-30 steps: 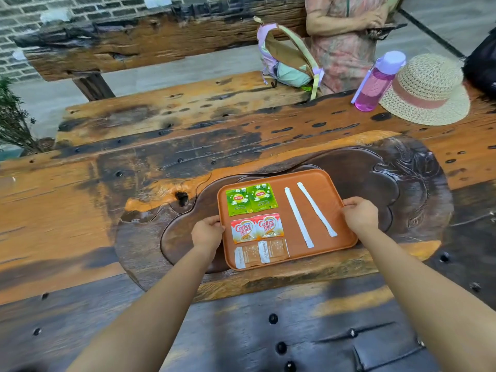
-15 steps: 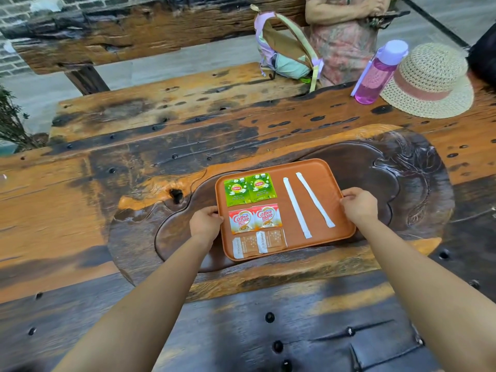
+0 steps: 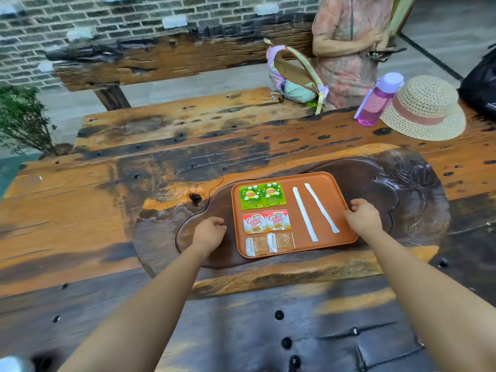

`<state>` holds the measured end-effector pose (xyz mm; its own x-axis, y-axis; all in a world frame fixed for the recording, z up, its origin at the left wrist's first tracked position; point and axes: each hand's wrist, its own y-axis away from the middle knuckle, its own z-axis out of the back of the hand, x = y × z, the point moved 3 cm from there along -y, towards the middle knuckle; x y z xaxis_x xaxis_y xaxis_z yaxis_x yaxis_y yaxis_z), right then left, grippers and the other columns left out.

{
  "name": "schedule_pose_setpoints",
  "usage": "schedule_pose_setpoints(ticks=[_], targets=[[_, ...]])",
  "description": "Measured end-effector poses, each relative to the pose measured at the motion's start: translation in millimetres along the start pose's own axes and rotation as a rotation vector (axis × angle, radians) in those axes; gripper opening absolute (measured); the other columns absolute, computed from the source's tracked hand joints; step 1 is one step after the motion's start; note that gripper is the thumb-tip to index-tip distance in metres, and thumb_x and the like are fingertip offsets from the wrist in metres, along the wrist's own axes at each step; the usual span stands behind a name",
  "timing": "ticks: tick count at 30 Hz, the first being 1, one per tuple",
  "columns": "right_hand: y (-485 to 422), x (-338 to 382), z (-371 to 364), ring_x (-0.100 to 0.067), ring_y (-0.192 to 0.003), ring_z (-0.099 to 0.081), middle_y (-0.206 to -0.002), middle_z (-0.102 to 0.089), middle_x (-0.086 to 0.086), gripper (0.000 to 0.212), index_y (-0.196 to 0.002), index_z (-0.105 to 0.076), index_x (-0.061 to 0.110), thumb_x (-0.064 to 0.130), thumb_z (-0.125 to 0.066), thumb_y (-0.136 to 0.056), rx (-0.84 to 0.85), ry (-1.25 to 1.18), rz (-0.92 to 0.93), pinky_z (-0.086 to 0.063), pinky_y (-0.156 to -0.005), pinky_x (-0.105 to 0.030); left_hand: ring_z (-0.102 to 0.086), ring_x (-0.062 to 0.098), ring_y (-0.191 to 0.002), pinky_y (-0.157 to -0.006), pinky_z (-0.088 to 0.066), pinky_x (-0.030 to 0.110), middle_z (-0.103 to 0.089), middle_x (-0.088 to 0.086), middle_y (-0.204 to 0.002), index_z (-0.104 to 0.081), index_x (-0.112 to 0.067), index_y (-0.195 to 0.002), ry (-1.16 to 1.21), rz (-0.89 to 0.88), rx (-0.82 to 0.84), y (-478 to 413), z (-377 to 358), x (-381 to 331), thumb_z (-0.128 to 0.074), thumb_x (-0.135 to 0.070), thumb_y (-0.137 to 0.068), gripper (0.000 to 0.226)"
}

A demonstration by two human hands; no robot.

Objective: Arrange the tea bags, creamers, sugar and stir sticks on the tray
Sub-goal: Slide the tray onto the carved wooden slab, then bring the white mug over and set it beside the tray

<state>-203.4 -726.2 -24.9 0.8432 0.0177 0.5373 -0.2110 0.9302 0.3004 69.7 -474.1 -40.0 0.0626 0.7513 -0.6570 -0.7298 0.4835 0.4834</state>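
An orange tray [image 3: 331, 185] lies in the hollow of a dark carved wooden board [image 3: 389, 189]. On its left side are two green tea bags [image 3: 262, 196], below them two red-and-white creamers [image 3: 267, 222], and nearest me two brown sugar packets [image 3: 269, 242]. Two white stir sticks [image 3: 305, 214] lie slanted on the right half. My right hand [image 3: 363, 218] grips the tray's right rim. My left hand [image 3: 209, 233] rests loosely curled on the board, a small gap from the tray's left rim, holding nothing.
At the table's far right stand a purple water bottle [image 3: 378, 100] and a straw hat [image 3: 424, 108], with a black bag [image 3: 480, 81] beyond. A backpack [image 3: 292, 76] sits on the far bench beside a standing person [image 3: 346, 36]. A plant [image 3: 24, 119] is at the left.
My left hand has come off the tray's left rim and now sits just beside it. My right hand stays on the right rim. The items on the tray have not shifted.
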Motion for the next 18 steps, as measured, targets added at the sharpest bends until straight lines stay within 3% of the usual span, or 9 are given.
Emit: schedule_pose_setpoints(ticks=[7,10,14,18], targets=[[43.7,50.9,-18.0,-0.04,-0.117,-0.052,-0.127,-0.058,-0.022,0.041,-0.127,-0.049,0.004,0.016,-0.051,-0.088,0.065,0.044,0.187,-0.043,-0.097,-0.044,-0.06,0.029,-0.109,-0.095,-0.051,0.038,-0.065,0.014,-0.117,-0.062,-0.011,-0.113,-0.084,-0.034,0.045,23.2,40.6,28.8,-0.047,-0.016,-0.09,0.028],[77.7,83.8,-48.3,-0.036,-0.12,-0.05,-0.132,-0.054,-0.021,0.045,-0.13,-0.047,0.003,0.021,-0.055,-0.09,0.266,0.068,0.346,-0.04,-0.102,-0.043,-0.061,0.028,-0.107,-0.092,-0.052,0.036,-0.065,0.014,-0.117,-0.061,-0.01,-0.115,-0.093,-0.039,0.086,37.9,64.8,50.8,-0.049,-0.018,-0.09,0.029],[131.4,126.6,-89.6,-0.027,-0.124,-0.049,-0.137,-0.052,-0.013,0.045,-0.132,-0.047,0.01,0.025,-0.055,-0.09,0.492,0.149,0.461,-0.037,-0.101,-0.032,-0.057,0.018,-0.073,-0.056,-0.047,0.027,-0.06,0.011,-0.092,-0.06,-0.01,-0.114,-0.068,0.042,0.223,61.6,93.4,86.3,-0.05,-0.024,-0.092,0.028],[202.7,172.2,-142.7,-0.023,-0.117,-0.055,-0.128,-0.06,-0.008,0.035,-0.121,-0.057,0.012,0.026,-0.055,-0.09,0.699,0.242,0.629,-0.04,-0.099,-0.03,-0.055,0.02,-0.08,-0.06,-0.045,0.026,-0.058,0.007,-0.094,-0.059,-0.016,-0.105,-0.067,0.107,0.33,90.6,125.9,135.3,-0.045,-0.031,-0.093,0.023]])
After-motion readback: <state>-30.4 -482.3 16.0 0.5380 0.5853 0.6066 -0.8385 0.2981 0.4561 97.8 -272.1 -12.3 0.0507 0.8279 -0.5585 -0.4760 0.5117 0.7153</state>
